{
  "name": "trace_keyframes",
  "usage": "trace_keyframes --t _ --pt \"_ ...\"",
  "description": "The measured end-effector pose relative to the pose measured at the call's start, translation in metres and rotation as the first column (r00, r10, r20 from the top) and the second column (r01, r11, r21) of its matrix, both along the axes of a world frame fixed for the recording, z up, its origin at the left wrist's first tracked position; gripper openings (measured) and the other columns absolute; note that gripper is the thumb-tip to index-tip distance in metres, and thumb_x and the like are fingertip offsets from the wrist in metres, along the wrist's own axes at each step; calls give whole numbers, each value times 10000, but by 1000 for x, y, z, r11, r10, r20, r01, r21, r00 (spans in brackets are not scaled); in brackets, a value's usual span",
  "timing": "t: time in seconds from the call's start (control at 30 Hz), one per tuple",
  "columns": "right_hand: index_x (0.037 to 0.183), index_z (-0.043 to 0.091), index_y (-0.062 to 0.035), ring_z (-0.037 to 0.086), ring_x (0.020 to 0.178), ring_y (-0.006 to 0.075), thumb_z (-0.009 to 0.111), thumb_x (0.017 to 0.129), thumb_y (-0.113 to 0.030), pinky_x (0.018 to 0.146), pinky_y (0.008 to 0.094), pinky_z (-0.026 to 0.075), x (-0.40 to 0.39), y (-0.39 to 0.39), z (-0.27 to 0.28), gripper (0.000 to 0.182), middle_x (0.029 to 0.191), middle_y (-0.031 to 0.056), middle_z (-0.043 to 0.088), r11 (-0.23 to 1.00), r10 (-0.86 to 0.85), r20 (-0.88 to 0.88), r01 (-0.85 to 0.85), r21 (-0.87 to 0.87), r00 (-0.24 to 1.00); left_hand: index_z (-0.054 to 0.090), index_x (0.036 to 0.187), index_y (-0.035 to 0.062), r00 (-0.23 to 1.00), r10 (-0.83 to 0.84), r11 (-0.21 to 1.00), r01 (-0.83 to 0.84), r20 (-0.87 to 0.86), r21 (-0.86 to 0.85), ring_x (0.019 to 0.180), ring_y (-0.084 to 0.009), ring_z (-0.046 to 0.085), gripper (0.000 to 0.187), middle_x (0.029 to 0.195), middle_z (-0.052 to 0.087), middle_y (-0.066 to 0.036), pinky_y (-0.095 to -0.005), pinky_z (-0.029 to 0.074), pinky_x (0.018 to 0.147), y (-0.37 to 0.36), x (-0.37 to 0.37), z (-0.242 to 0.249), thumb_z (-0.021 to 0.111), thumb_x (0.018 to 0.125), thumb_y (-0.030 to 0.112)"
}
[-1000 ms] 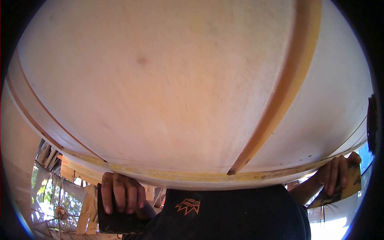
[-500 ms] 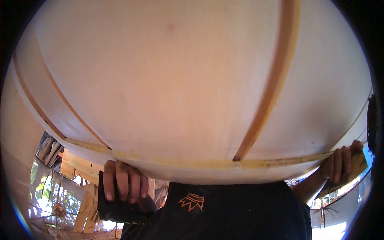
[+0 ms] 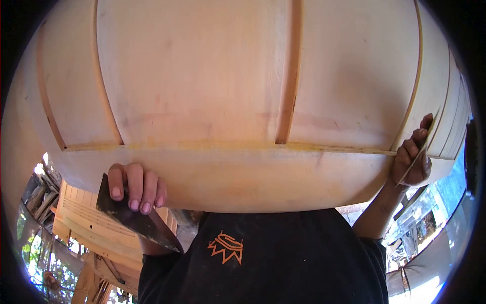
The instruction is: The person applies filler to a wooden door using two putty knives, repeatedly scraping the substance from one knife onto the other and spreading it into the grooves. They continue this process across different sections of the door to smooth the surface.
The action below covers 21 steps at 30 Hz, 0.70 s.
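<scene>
A large pale wooden panel [image 3: 212, 76] fills the upper view, bowed by the lens. Darker brown strips [image 3: 291, 66] run along it to a yellowish seam, below which lies a smooth wooden border [image 3: 273, 177]. At the lower left, my left hand [image 3: 136, 185] is closed, its fingers curled over a dark, thin flat plate [image 3: 131, 218] with pale residue along its lower edge; the thumb is hidden. At the panel's right end, my right hand [image 3: 412, 157] is closed around another thin flat plate [image 3: 418, 161], seen almost edge-on, near the panel surface.
Behind my left arm stands another slatted wooden piece [image 3: 91, 218]. Stacked wood scraps [image 3: 40, 195] lie at the far left, with grey netting or cloth [image 3: 55, 258] below. A blue sheet [image 3: 450, 177] shows at the right. My dark shirt [image 3: 283, 258] is close to the panel's near edge.
The panel's near edge and seam now sit higher in view, and its strips have shifted. Both hands appear higher. The right hand's plate has turned from broadside to nearly edge-on.
</scene>
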State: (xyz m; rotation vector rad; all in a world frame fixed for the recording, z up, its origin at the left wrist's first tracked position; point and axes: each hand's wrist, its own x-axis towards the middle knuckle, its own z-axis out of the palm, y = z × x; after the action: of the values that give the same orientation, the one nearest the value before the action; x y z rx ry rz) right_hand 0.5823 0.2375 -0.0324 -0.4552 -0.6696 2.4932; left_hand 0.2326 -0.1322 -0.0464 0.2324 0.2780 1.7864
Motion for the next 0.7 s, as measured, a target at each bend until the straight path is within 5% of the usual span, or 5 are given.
trace_keyframes --t 0.43,0.6,0.7 --pt "1368 185 65 577 899 317 549 810 -93 611 358 574 12 4 -4 684 1229 245 377 996 -88 79 85 40 993 536 1025 120 1000 -10 999 10 -6 -47 831 -229 552 135 882 533 -83 -399 440 802 4 2 6 441 952 182" --pt "1426 -2 -62 618 802 340 580 797 -88 589 357 568 4 -2 0 858 1127 237 469 997 -81 92 79 23 992 577 996 91 999 30 998 -29 27 -54 818 -261 573 172 826 555 -116 -401 453 748 8 2 5 445 935 183" --pt "1429 2 -111 620 818 345 600 789 -74 595 385 565 2 -5 0 877 1128 211 483 998 -59 48 60 -5 997 587 991 87 1000 4 1000 -4 27 20 836 -269 576 169 829 564 -122 -412 455 760 9 -2 -2 458 930 176"
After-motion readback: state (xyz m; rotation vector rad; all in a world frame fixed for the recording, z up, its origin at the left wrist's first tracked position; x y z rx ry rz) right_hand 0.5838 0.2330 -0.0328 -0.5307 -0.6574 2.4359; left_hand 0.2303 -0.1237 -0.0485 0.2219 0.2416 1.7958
